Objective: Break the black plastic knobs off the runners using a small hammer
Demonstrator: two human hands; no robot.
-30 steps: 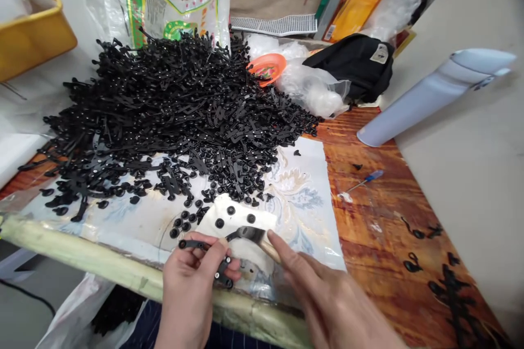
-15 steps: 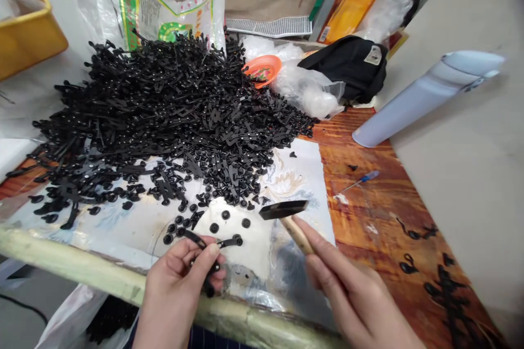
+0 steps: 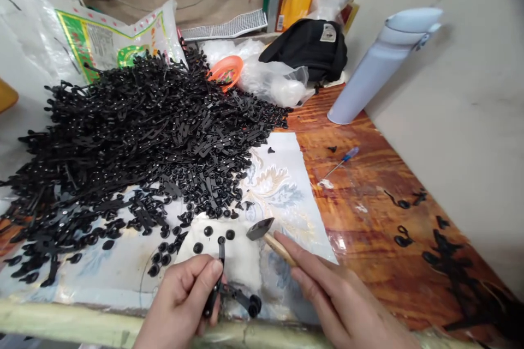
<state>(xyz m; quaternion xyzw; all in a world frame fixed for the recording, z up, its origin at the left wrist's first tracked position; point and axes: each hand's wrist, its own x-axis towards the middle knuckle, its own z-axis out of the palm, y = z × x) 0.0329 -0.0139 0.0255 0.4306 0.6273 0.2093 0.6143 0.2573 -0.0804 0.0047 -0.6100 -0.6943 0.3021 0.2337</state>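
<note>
My left hand (image 3: 184,297) pinches a black strap-like plastic part (image 3: 221,253) between thumb and fingers. One arm of the part points up to a round end above the white pad (image 3: 241,262); another arm hangs down to the right, ending in a thick round knob (image 3: 254,305). Wrapped round the wooden handle of a small hammer (image 3: 278,248) is my right hand (image 3: 327,289). The hammer's dark head (image 3: 260,228) is over the pad's right edge, apart from the part. A few black round caps (image 3: 208,230) sit on the pad just beyond my left hand.
A big heap of black plastic parts (image 3: 135,131) covers the left and back. An orange dish (image 3: 226,73), a black bag (image 3: 307,49) and a pale blue bottle (image 3: 368,73) stand behind. A small screwdriver (image 3: 346,158) and loose black parts (image 3: 446,262) lie at right.
The view has shifted rightward. In my left hand the black part has turned: one arm now points up and another hangs right. The hammer's head has tilted.
</note>
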